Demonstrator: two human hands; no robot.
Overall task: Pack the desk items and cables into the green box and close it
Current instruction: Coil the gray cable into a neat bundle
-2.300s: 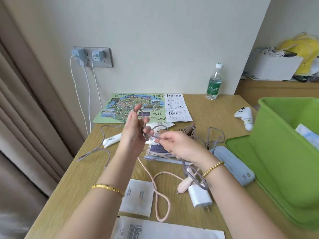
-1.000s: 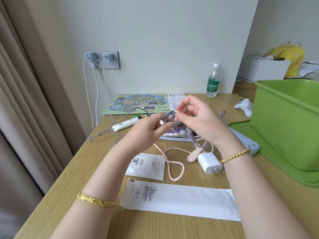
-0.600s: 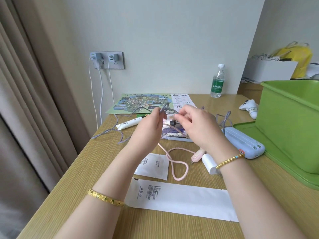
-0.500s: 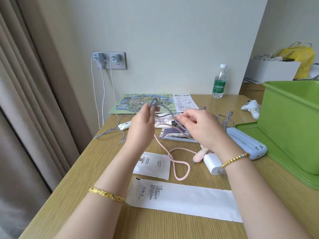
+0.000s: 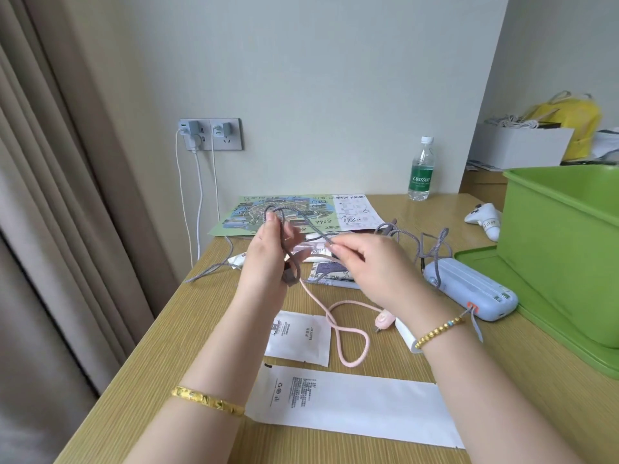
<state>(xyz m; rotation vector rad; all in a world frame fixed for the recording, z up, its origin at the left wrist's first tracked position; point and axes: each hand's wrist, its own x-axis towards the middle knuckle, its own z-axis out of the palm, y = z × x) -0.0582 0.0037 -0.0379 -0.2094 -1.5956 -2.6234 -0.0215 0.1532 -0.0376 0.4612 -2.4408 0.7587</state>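
While the grey cable is stretching between both raised hands above the desk, the left hand is gripping its loops; the right hand is pinching the strand; its slack is trailing right toward the green box, nearer the right hand.

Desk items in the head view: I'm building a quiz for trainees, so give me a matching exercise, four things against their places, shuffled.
Things:
1. grey cable
2. pink cable
3. water bottle
4. blue power bank

Places:
A. at the wall, on the desk's far edge
B. held up between left hand and right hand
C. beside the green lid
D. looped on the desk near white packets

Pairs: 1-B, 2-D, 3-A, 4-C
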